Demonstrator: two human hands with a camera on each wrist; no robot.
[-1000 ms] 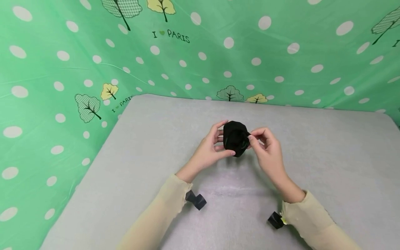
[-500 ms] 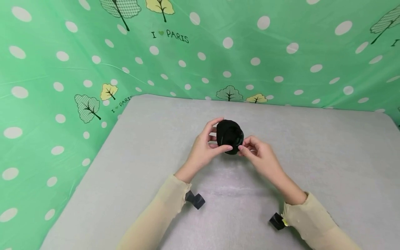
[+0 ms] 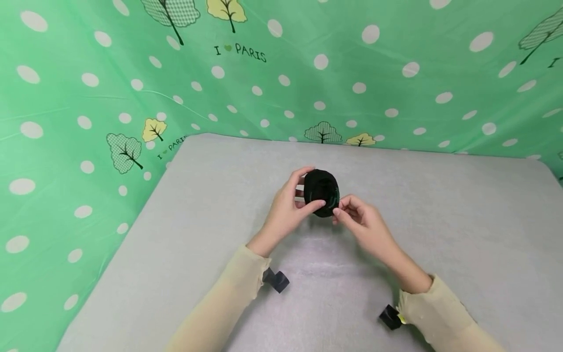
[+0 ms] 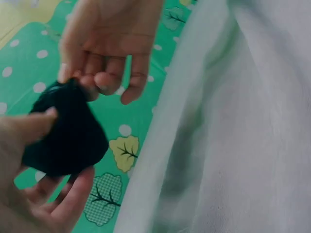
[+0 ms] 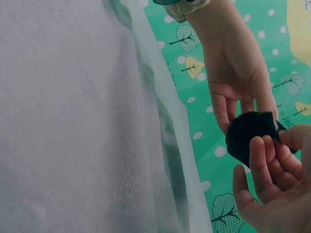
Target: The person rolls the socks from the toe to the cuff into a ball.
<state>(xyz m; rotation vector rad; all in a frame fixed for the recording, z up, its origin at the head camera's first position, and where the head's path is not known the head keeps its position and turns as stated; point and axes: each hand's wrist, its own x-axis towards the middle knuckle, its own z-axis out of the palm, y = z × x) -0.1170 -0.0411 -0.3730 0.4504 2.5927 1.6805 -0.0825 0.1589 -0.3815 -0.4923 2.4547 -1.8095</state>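
Note:
A black rolled cloth bundle (image 3: 321,191) is held a little above the grey table (image 3: 440,220), near its middle. My left hand (image 3: 303,196) grips the bundle from the left, thumb underneath and fingers curled over the top. My right hand (image 3: 341,208) pinches the bundle's lower right edge between thumb and forefinger. In the left wrist view the bundle (image 4: 65,138) lies in my left hand (image 4: 34,194), and my right hand (image 4: 104,53) pinches its upper edge. In the right wrist view the bundle (image 5: 250,133) sits between my left hand (image 5: 238,82) and my right hand (image 5: 272,189).
A green curtain (image 3: 88,122) with white dots and tree prints stands around the table's far and left sides. Black camera mounts hang under my left wrist (image 3: 275,280) and right wrist (image 3: 389,317). Both arms wear pale yellow sleeves.
The bundle and both hands shifted slightly left. My right hand dropped from the bundle's right side to its lower right edge, and the bundle looks rounder and tighter.

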